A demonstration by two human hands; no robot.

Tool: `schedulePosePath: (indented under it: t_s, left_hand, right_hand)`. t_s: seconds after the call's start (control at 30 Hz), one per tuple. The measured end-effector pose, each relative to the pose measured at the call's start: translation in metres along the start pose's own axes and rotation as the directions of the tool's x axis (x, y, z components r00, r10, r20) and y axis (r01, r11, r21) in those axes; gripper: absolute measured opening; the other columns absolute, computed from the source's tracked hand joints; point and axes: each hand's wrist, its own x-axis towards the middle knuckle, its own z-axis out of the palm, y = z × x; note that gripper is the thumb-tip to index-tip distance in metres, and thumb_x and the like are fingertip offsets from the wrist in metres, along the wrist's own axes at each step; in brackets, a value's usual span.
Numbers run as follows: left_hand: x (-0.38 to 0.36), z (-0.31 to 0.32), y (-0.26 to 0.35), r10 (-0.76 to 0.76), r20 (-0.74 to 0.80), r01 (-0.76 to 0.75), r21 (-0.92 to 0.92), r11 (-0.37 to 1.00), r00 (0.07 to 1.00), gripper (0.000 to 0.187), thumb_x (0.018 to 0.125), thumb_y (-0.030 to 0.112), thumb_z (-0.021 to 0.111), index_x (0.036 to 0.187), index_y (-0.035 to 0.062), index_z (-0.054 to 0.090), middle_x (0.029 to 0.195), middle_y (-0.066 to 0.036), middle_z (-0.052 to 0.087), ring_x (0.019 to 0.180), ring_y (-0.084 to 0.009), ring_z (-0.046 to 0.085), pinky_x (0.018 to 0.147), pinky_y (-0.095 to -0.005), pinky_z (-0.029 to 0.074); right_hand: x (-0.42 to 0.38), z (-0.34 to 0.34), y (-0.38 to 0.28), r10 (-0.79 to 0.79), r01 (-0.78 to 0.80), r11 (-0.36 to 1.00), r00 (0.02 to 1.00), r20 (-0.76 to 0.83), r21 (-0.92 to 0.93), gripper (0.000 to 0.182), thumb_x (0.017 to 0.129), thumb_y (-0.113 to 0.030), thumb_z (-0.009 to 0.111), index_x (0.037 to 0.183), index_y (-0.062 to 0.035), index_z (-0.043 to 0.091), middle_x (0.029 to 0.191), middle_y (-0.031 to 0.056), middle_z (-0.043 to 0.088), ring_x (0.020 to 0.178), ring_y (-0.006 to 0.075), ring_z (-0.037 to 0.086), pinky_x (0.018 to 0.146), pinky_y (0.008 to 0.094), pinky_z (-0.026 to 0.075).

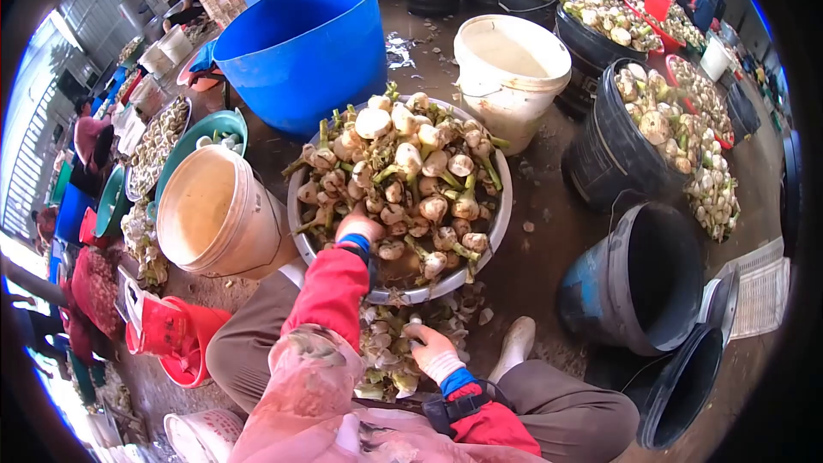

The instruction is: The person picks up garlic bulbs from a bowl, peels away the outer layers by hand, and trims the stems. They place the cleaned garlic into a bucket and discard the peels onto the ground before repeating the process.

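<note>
A wide metal basin [506, 206] stands in front of me, heaped with garlic bulbs [410, 159] that have short green stalks. My left hand [360, 227] reaches into the near left part of the heap; its fingertips are hidden among the bulbs. Lower down, between my knees, my right hand [435, 354] is closed round a small dark tool [417, 343], of which only a little shows. Under and beside that hand lies a pile of trimmings and peelings [386, 347] on the floor.
A white bucket [514, 90] and a large blue tub [300, 51] stand beyond the basin. Left are a beige bucket [206, 214] and a red bucket [184, 334]. Black buckets [634, 279] stand right, one full of garlic. Other people sit at the far left.
</note>
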Motion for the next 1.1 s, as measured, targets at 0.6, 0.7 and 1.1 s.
schedulePosePath:
  t_s: [0.6,0.7,1.1]
  left_hand:
    - [-0.243,-0.011,-0.056,0.458,0.167,0.001,-0.940,0.342,0.873,0.099,0.073,0.001,0.070,0.148,0.0090,0.007,0.110,-0.009,0.058,0.089,-0.0187,0.058,0.077,-0.0294,0.048]
    - [-0.257,-0.006,-0.058,0.426,0.045,-0.375,-0.395,0.838,0.904,0.097,0.066,0.025,0.077,0.144,0.0035,0.024,0.110,-0.020,0.060,0.099,-0.0220,0.060,0.085,-0.0277,0.047]
    - [-0.278,0.012,-0.043,0.401,-0.189,-0.431,-0.586,0.686,0.896,0.074,0.067,0.018,0.071,0.132,0.0010,0.040,0.099,-0.014,0.061,0.081,-0.0256,0.059,0.070,-0.0322,0.049]
  right_hand:
    - [-0.008,-0.006,-0.047,-0.052,0.146,0.762,0.985,-0.165,0.631,0.040,0.081,0.003,0.057,0.121,0.0029,0.055,0.116,0.0105,0.061,0.108,0.0153,0.055,0.095,0.0253,0.041]
    - [-0.014,-0.001,-0.047,-0.101,0.158,0.792,0.987,-0.128,0.590,0.040,0.083,-0.002,0.062,0.123,0.0020,0.054,0.118,0.0089,0.061,0.109,0.0147,0.055,0.095,0.0255,0.040]
    - [-0.027,-0.005,-0.051,-0.138,0.216,0.933,0.953,-0.269,0.287,0.041,0.081,0.006,0.051,0.120,-0.0007,0.055,0.113,0.0118,0.063,0.106,0.0186,0.059,0.092,0.0282,0.044]
